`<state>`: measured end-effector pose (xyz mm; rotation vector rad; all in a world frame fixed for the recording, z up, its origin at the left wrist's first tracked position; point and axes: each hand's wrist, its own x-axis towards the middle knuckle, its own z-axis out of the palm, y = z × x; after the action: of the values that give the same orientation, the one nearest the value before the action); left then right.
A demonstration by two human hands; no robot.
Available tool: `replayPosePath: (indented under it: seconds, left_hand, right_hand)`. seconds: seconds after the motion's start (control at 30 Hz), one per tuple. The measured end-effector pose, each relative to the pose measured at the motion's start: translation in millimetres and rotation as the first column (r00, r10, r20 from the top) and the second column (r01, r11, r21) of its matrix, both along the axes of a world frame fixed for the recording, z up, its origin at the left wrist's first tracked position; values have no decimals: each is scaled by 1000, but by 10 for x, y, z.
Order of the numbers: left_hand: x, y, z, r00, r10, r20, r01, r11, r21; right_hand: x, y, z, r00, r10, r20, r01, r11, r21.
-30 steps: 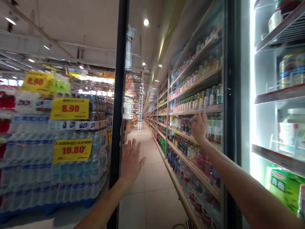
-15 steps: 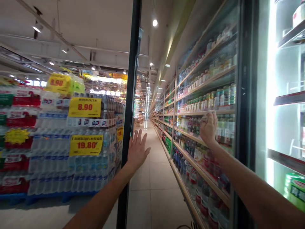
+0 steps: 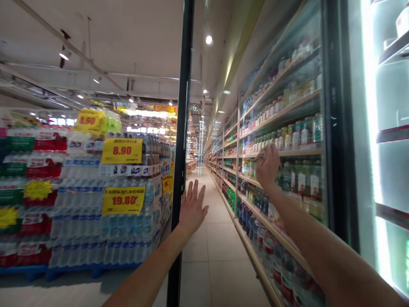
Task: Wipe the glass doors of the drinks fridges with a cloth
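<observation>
A glass cooler door (image 3: 220, 238) with a black frame stands swung out in front of me. My left hand (image 3: 191, 209) lies with its fingers spread against the glass, by the upright black door frame (image 3: 184, 106). To the right, my right hand (image 3: 269, 166) is closed and pressed to the pane at about the same height. It bunches a pale, crumpled cloth (image 3: 261, 155), mostly hidden by the fingers. Through the glass, shelves with rows of bottles and cans are visible behind my right hand.
Stacked packs of bottled water (image 3: 79, 213) on a blue pallet (image 3: 73, 269) stand left, with yellow price signs (image 3: 122, 151). A lit cooler shelf (image 3: 394, 134) is at far right. Beyond the door, a tiled aisle (image 3: 204, 192) runs along long drink shelves (image 3: 238, 162).
My right hand has slid left across the glass with the cloth. My left hand stays spread by the door frame. The whole view has shifted slightly.
</observation>
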<state>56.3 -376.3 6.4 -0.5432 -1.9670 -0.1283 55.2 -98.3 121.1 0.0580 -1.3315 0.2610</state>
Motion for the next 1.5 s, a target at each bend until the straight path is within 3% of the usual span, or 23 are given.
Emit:
replayPosePath:
  seconds: [0.07,0.13,0.17,0.23,0.27,0.3,0.33,0.47,0.5,0.57,0.63,0.7,0.83,0.93,0.97,1.0,1.1,1.13,1.2,1.3,1.37,1.43,1.5]
  left_hand:
    - [13,-14,2,1000,-6,-2,6,1000,-10]
    - [28,-41,-1,1000,-10,-2,10,999,-32]
    - [39,-61,-3,1000,-12,-1,12,999,-49]
    - [67,-119,-2,1000,-12,0,12,996,-88]
    - [82,-155,2,1000,-14,-3,13,994,-104]
    - [95,-194,9,1000,-15,-11,14,994,-112]
    - [105,-235,20,1000,-17,-22,14,994,-113]
    - [98,-383,83,996,-23,-82,18,998,-68]
    - [88,-415,95,995,-24,-98,19,999,-50]
    - [70,-478,102,991,-17,-131,16,1000,-8]
    - [60,-553,75,988,-6,-156,10,1000,29]
    - [57,-650,17,986,5,-167,2,999,43]
    - [54,-856,-120,987,18,-157,-10,998,55]
    - [58,-929,-183,991,25,-130,-15,997,79]
    - [62,-928,-197,992,26,-122,-16,997,80]
    - [69,-917,-210,993,24,-113,-15,997,77]
    - [100,-846,-260,997,14,-77,-9,998,61]
    - [110,-821,-284,998,9,-60,-5,998,60]
    - [127,-781,-341,999,-2,-35,4,998,63]
    - [130,-748,-429,1000,-17,-23,18,998,55]
    - [116,-719,-475,999,-30,-29,31,999,35]
    - [101,-664,-507,998,-44,-45,45,999,16]
    - [100,-579,-533,996,-60,-59,60,998,0]
  right_hand:
    - [-78,-246,39,1000,16,23,-18,998,53]
    - [-165,-649,-50,992,4,130,-39,963,268]
    - [-202,-857,-118,982,-21,189,-58,914,401]
    - [-253,-1176,-228,955,-93,282,-118,751,649]
    - [-265,-1261,-240,946,-122,301,-143,675,724]
    - [-270,-1294,-211,943,-136,305,-152,639,754]
    - [-271,-1283,-139,947,-128,296,-143,655,742]
    - [-276,-1152,368,981,8,193,-88,907,411]
    - [-285,-1179,459,983,29,180,-94,925,368]
    - [-309,-1339,484,978,27,208,-116,896,430]
    - [-330,-1571,263,960,-24,281,-155,788,596]
    - [-331,-1757,-158,935,-81,344,-207,664,719]
    - [-276,-1754,-1082,903,-136,408,-278,539,795]
    - [-235,-1591,-1311,904,-152,399,-319,383,867]
    - [-228,-1558,-1265,909,-146,391,-310,390,867]
    - [-226,-1545,-1179,914,-133,383,-288,453,844]
    - [-239,-1609,-941,922,-88,377,-183,760,624]
    - [-242,-1648,-957,919,-82,387,-169,803,572]
    - [-223,-1715,-1210,901,-93,424,-208,766,609]
    - [-145,-1713,-1907,875,-146,461,-322,533,782]
    - [-97,-1624,-2231,878,-165,449,-345,433,833]
    - [-72,-1492,-2243,889,-167,425,-315,449,836]
    - [-63,-1349,-2006,899,-170,403,-237,586,775]
